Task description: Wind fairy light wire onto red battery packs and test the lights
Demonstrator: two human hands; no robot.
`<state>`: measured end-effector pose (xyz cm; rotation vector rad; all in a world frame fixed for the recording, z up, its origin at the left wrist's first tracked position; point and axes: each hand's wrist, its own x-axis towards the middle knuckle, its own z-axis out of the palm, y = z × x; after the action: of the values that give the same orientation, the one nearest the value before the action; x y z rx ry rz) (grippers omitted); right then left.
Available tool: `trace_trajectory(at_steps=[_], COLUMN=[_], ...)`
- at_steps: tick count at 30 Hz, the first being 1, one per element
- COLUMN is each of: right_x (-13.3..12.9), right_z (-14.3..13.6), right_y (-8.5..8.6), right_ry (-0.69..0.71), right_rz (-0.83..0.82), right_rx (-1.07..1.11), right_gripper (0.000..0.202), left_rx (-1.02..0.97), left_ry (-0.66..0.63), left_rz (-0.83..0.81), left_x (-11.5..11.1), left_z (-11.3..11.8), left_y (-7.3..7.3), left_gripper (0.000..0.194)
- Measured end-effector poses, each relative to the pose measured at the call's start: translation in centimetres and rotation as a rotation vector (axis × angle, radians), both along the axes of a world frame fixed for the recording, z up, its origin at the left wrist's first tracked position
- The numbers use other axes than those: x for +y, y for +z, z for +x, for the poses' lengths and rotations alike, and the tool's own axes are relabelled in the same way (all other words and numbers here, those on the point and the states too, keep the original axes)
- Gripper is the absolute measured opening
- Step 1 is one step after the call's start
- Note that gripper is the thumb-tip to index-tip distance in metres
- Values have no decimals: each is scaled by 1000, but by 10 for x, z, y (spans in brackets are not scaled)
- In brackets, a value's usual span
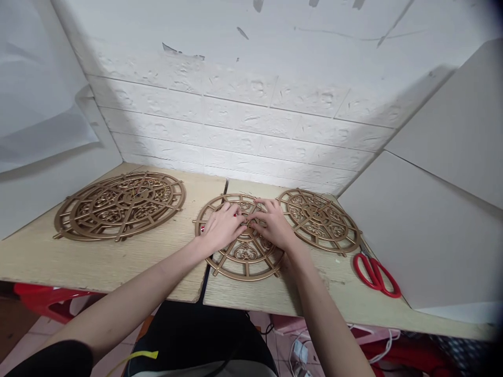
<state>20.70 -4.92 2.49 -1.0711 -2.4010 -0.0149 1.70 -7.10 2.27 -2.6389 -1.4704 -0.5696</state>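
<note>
A round gold openwork panel [245, 254], with spokes and scroll patterns, lies flat in front of me on the table. Over its left half rests my left hand [222, 228], thumb and fingertips brought together close to the hub. From the other side my right hand [273, 225] reaches in, its fingers bent and pinched near the same hub. What the fingertips hold is too small to make out. Thin wire-like strands show faintly beyond the right fingers. Small red bits peek out beside the left hand.
Similar gold panels [118, 230] are stacked at left, and another gold panel [320, 222] lies at right. Red-handled scissors [377, 275] rest near the right-hand board. The wooden tabletop [173, 267] has a dark seam. A white brick-pattern wall [236, 115] stands behind.
</note>
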Motion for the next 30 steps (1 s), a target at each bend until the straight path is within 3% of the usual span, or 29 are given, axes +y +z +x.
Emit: trace_trajectory(at_steps=[7,18,30], right_x=[1,0,4], right_z=[-3,0,4], right_y=[-3,-1,-5], right_ry=[-51,28,5], right_rz=[-12,-116,-177], right_rx=[-4,92,96], right_gripper=[9,2,18], left_rx=[-22,12,40], left_ry=[23,89,90], left_rz=[-1,-33,11], left_x=[0,7,11], left_z=[2,2,16], left_y=[0,-2,-1], left_gripper=[22,16,12])
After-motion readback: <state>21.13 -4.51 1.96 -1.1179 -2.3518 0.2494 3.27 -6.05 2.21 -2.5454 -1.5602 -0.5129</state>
